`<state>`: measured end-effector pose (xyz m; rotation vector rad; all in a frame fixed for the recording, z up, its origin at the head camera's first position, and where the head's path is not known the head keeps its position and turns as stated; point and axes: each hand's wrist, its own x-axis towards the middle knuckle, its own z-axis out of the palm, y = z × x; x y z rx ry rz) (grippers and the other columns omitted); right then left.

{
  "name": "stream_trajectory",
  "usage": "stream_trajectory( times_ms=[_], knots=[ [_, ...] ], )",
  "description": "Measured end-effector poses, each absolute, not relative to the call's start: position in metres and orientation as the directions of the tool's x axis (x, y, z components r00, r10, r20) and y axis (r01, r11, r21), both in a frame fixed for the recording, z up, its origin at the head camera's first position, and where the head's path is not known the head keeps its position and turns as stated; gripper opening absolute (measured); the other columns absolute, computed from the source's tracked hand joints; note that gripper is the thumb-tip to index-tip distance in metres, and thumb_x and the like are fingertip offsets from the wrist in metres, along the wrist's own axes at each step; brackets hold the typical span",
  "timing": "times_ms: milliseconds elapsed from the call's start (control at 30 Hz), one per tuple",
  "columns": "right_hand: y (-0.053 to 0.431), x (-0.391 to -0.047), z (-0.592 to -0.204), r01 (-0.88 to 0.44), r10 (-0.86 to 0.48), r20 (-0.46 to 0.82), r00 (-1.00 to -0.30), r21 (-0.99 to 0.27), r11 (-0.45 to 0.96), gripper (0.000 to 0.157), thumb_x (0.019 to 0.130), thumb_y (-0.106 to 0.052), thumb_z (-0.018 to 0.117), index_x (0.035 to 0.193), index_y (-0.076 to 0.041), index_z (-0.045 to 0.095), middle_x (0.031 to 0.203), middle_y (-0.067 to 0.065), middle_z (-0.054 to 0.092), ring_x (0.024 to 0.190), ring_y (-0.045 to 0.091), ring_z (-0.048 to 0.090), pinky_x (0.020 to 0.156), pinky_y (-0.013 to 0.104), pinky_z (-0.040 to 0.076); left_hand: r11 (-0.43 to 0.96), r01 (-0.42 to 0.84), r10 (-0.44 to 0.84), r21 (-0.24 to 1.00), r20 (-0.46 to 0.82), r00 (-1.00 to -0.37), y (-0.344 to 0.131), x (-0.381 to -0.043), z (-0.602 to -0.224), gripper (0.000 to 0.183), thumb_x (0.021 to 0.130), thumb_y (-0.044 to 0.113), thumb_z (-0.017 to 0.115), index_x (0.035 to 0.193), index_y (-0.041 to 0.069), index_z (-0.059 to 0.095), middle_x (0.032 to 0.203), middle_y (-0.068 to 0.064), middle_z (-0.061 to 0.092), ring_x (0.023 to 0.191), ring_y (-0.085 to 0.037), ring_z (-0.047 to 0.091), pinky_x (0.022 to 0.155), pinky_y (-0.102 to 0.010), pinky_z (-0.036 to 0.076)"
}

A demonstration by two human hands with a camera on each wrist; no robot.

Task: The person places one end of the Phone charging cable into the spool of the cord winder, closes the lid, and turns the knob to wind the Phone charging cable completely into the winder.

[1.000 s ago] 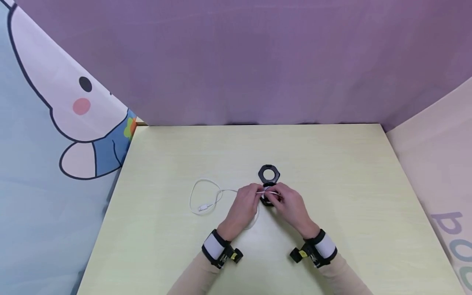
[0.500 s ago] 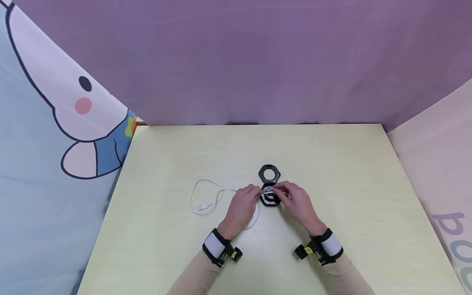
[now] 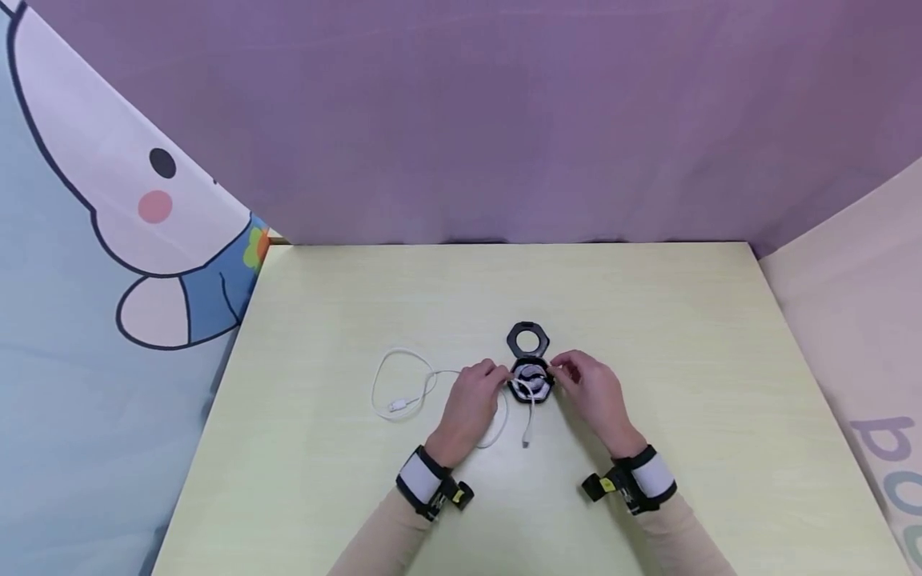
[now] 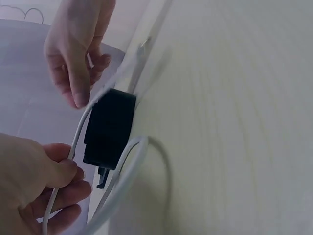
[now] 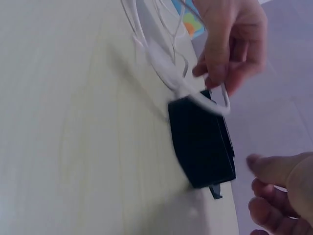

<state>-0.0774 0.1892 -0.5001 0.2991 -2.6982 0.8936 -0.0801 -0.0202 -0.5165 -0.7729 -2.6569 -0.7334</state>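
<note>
A small black hexagonal case (image 3: 531, 398) rests on the table with its ring-shaped lid (image 3: 514, 346) flipped open away from me. Pale coiled material (image 3: 530, 372) shows inside it. My left hand (image 3: 471, 404) is at the case's left side and pinches a white USB cable (image 4: 78, 132) between thumb and fingers. From there the cable's short end droops across the case, and its plug (image 3: 526, 440) hangs on the near side. Beside the case's right edge is my right hand (image 3: 592, 400); its thumb and fingers (image 5: 266, 210) are apart and hold nothing.
Left of the hands, more of the cable lies in a loop (image 3: 374, 376) with a USB plug (image 3: 397, 406) at its end. Another bend of cable (image 3: 497, 436) lies under the left hand. A purple curtain (image 3: 504, 120) stands behind the pale table (image 3: 648, 304).
My right hand has let go of the cable's short end and moved right, off the case. That end now droops toward me over the case. The left hand has kept its place.
</note>
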Motion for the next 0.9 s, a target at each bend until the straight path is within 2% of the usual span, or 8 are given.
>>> stream_trajectory(
  times_ms=[133,367,467,600,733,900],
  knots=[
    [0.191,-0.076,-0.501,-0.318,-0.138,0.338,-0.931,-0.568,0.759,0.011,0.084,-0.022,0.070,0.088,-0.011,0.068,0.070,-0.005,0.055,0.061,0.009,0.047,0.050,0.027,0.042,0.722,0.557,0.417,0.409,0.385,-0.823,-0.019,-0.081,-0.514,0.014,0.090,0.009,0.059,0.095,0.016,0.069,0.081,0.003,0.058,0.073,-0.011,0.056,0.067,-0.029,0.048],
    [0.182,-0.071,-0.500,-0.317,-0.226,0.224,-0.948,-0.601,0.733,0.015,0.084,-0.030,0.069,0.086,-0.015,0.067,0.074,-0.006,0.053,0.064,0.010,0.046,0.052,0.025,0.041,0.705,0.546,0.388,0.453,0.397,-0.832,-0.015,-0.080,-0.513,0.013,0.095,0.015,0.055,0.097,0.015,0.067,0.084,0.004,0.060,0.076,-0.010,0.057,0.068,-0.029,0.048],
    [0.180,-0.070,-0.503,-0.307,-0.225,0.210,-0.951,-0.610,0.730,0.014,0.086,-0.027,0.068,0.086,-0.013,0.067,0.075,-0.004,0.055,0.066,0.010,0.047,0.054,0.026,0.042,0.687,0.534,0.363,0.493,0.403,-0.840,-0.013,-0.079,-0.513,0.014,0.096,0.016,0.053,0.098,0.015,0.067,0.087,0.004,0.062,0.079,-0.008,0.058,0.068,-0.028,0.049],
    [0.179,-0.070,-0.503,-0.300,-0.212,0.212,-0.954,-0.663,0.686,0.012,0.091,-0.020,0.062,0.091,-0.009,0.064,0.073,-0.003,0.058,0.060,0.008,0.048,0.051,0.025,0.044,0.672,0.529,0.356,0.518,0.401,-0.844,-0.013,-0.079,-0.513,0.014,0.096,0.016,0.053,0.098,0.015,0.067,0.086,0.004,0.061,0.077,-0.008,0.057,0.066,-0.028,0.048],
    [0.178,-0.070,-0.502,-0.306,-0.193,0.239,-0.952,-0.681,0.665,0.012,0.095,-0.018,0.056,0.096,-0.007,0.061,0.070,-0.001,0.058,0.055,0.008,0.046,0.048,0.025,0.042,0.667,0.552,0.375,0.499,0.416,-0.829,-0.012,-0.080,-0.513,0.012,0.094,0.012,0.055,0.097,0.013,0.067,0.082,0.003,0.056,0.070,-0.010,0.052,0.062,-0.029,0.047],
    [0.179,-0.071,-0.501,-0.258,-0.141,0.227,-0.964,-0.660,0.705,0.014,0.092,-0.023,0.060,0.095,-0.010,0.064,0.070,-0.002,0.059,0.052,0.009,0.045,0.044,0.025,0.039,0.682,0.578,0.401,0.449,0.431,-0.808,-0.012,-0.080,-0.514,0.015,0.089,0.007,0.058,0.096,0.015,0.068,0.079,0.003,0.053,0.067,-0.010,0.050,0.059,-0.029,0.046]
  ],
)
